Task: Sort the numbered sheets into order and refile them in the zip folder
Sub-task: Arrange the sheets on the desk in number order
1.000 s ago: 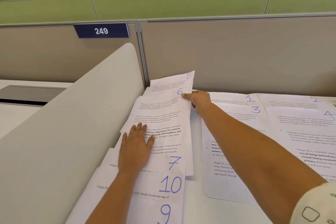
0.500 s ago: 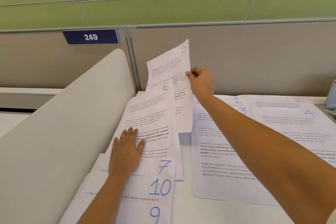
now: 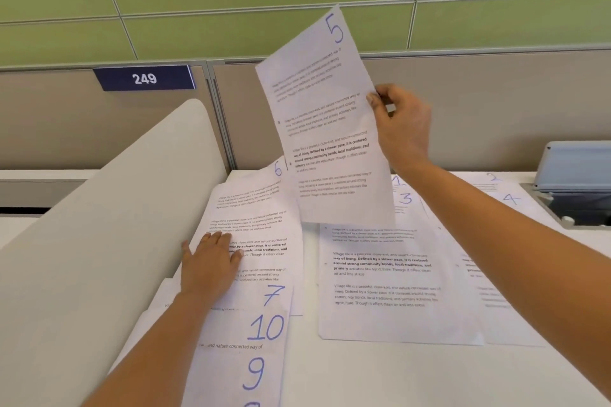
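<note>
Two hands are working; the right hand (image 3: 401, 129) is pinching sheet 5 (image 3: 324, 116) by its edge, raised above the desk (image 3: 363, 373). The left hand (image 3: 208, 266) is lying flat on sheet 7 (image 3: 264, 231).

Matt white paper sheets (image 3: 380, 291) lie on a smooth white table (image 3: 380, 373); the divider (image 3: 82, 258) looks smooth, matt grey plastic.
</note>
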A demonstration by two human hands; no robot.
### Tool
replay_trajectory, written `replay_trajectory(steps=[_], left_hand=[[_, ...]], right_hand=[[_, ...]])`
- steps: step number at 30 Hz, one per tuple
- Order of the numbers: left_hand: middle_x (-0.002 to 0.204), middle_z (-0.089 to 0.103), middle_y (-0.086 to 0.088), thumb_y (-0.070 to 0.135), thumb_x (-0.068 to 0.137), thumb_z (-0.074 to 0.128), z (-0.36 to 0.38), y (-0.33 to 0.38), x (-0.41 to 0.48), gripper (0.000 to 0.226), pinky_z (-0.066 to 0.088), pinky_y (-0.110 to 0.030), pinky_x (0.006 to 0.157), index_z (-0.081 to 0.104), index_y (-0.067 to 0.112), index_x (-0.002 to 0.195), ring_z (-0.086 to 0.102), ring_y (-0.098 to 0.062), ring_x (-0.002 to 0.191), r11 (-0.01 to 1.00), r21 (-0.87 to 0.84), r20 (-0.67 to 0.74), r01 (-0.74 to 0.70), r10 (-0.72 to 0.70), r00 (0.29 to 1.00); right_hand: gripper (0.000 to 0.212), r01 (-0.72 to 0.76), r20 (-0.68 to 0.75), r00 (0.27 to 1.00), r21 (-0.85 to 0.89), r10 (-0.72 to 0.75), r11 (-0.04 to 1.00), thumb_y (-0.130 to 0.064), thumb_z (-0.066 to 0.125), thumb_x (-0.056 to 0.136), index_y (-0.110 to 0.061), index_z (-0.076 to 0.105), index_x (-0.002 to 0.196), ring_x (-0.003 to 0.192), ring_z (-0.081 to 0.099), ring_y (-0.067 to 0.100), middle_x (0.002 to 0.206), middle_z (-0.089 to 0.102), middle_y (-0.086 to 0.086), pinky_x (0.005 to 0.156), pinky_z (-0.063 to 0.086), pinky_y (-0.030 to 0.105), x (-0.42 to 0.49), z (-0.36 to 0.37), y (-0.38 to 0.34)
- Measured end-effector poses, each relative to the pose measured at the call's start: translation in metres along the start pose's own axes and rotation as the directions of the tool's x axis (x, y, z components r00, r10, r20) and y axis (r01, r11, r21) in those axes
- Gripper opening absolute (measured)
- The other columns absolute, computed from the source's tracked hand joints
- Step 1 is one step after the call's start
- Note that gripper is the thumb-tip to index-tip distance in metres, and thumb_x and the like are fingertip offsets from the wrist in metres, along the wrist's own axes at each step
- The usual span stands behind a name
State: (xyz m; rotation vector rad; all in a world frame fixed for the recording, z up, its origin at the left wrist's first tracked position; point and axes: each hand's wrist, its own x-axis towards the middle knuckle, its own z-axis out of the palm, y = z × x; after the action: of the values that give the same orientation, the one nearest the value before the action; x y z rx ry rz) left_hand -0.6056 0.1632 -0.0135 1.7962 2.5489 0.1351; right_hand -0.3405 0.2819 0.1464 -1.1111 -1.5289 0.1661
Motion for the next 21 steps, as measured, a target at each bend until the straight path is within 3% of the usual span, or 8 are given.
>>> replay_trajectory(steps=[3,5,7,10,12,14,17,21], left_hand=[[0.144,0.042,-0.006,0.033,0.099,0.042,-0.013,0.022,-0.002,0.045,0.02,-0.039,0.113,0.041,0.013,0.139,0.037,-0.022,0.133,0.934,-0.356,-0.036,0.022,-0.037,0.999],[0.135,0.053,-0.01,0.031,0.097,0.047,-0.026,0.046,-0.011,0.042,0.031,-0.032,0.102,0.049,0.01,0.134,0.048,-0.026,0.122,0.804,-0.594,-0.033,0.011,-0.039,0.999],[0.127,0.058,-0.009,0.031,0.097,0.048,-0.04,0.074,-0.024,0.04,0.036,-0.027,0.091,0.052,0.01,0.13,0.054,-0.024,0.11,0.692,-0.722,-0.021,-0.005,-0.016,1.0],[0.113,0.063,-0.008,0.035,0.098,0.044,-0.056,0.11,-0.038,0.029,0.042,-0.028,0.077,0.06,0.016,0.113,0.059,-0.02,0.094,0.401,-0.914,0.07,0.066,-0.004,0.998],[0.099,0.064,-0.007,0.037,0.097,0.046,-0.066,0.124,-0.045,0.025,0.049,-0.033,0.078,0.062,0.018,0.095,0.06,-0.021,0.085,0.202,-0.965,0.17,0.168,-0.003,0.985],[0.097,0.067,-0.006,0.032,0.094,0.055,-0.067,0.131,-0.053,0.02,0.049,-0.036,0.085,0.064,0.014,0.094,0.062,-0.023,0.087,0.209,-0.96,0.195,0.186,0.023,0.98],[0.095,0.069,-0.009,0.012,0.087,0.066,-0.061,0.134,-0.069,0.008,0.051,-0.031,0.079,0.066,0.01,0.094,0.064,-0.022,0.081,0.288,-0.944,0.17,0.163,-0.001,0.985],[0.095,0.069,-0.013,0.008,0.083,0.068,-0.048,0.132,-0.089,0.013,0.052,-0.036,0.081,0.069,0.005,0.096,0.065,-0.03,0.089,0.377,-0.911,0.152,0.167,-0.069,0.986]], right_hand=[[0.021,-0.026,-0.045,0.999,0.01,0.026,1.0,-0.021,0.056,0.093,-0.009,0.069,0.103,0.071,0.056,0.014,0.092,0.07,0.003,0.076,0.048,0.034,0.0,-0.026,0.002],[0.019,-0.074,-0.071,0.994,0.042,0.077,0.996,-0.02,0.057,0.092,-0.009,0.069,0.102,0.073,0.057,0.012,0.087,0.067,-0.002,0.078,0.048,0.032,-0.002,-0.043,0.003],[0.018,-0.12,-0.076,0.989,0.049,0.124,0.992,-0.019,0.057,0.091,-0.01,0.069,0.101,0.076,0.056,0.011,0.086,0.064,-0.005,0.078,0.048,0.029,-0.007,-0.06,0.007],[0.018,-0.232,-0.036,0.971,0.059,0.235,0.971,-0.018,0.057,0.092,-0.009,0.068,0.103,0.08,0.057,0.01,0.088,0.064,-0.005,0.079,0.047,0.025,-0.022,-0.085,0.015],[0.017,-0.338,0.013,0.941,0.077,0.338,0.938,-0.017,0.058,0.091,-0.008,0.068,0.102,0.08,0.058,0.013,0.086,0.064,-0.001,0.081,0.05,0.029,-0.035,-0.099,0.023],[0.016,-0.458,0.065,0.888,0.051,0.455,0.887,-0.018,0.061,0.09,-0.008,0.068,0.1,0.081,0.058,0.016,0.084,0.064,0.002,0.079,0.049,0.031,-0.052,-0.108,0.037],[0.017,-0.641,0.158,0.761,0.036,0.629,0.767,-0.021,0.064,0.087,-0.01,0.068,0.1,0.088,0.062,0.023,0.096,0.069,0.007,0.085,0.051,0.034,-0.081,-0.117,0.059],[0.035,-0.756,0.287,0.623,-0.017,0.728,0.654,-0.02,0.066,0.086,-0.008,0.062,0.119,0.095,0.056,0.02,0.111,0.063,0.004,0.091,0.045,0.032,-0.126,-0.129,0.065]])
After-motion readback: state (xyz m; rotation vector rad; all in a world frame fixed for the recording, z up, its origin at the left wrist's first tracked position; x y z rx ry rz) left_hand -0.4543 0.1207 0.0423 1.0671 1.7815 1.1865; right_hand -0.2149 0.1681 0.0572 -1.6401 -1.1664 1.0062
